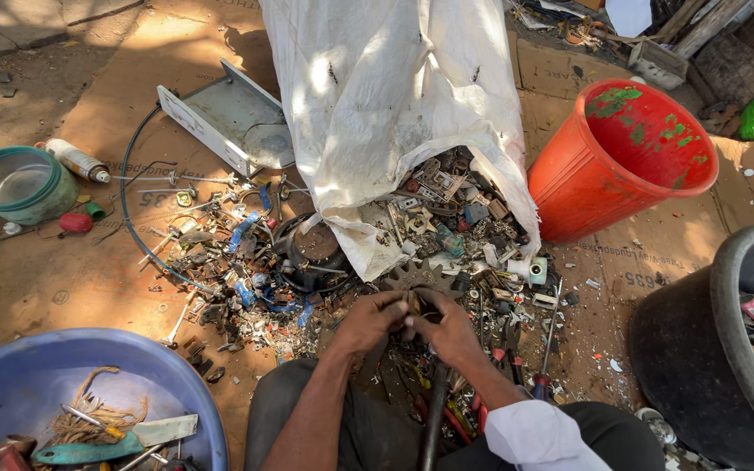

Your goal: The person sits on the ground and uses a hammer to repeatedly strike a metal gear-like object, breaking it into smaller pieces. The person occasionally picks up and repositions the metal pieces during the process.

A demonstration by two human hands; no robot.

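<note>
My left hand [368,319] and my right hand [448,328] meet over my lap, both pinched on a small brownish metal part [412,304] held between the fingertips. Just beyond them lies a rusty toothed gear [418,275] at the near edge of a heap of scrap metal and small parts [447,218]. That heap spills from the mouth of a big white woven sack [386,96]. A dark round motor-like piece [311,253] sits left of the gear.
An orange bucket [621,157] stands at right, a black tub [726,349] at lower right, a blue basin [45,384] with string and tools at lower left. A green bowl [15,183], a spray can [76,160] and a grey metal tray [220,118] lie on cardboard.
</note>
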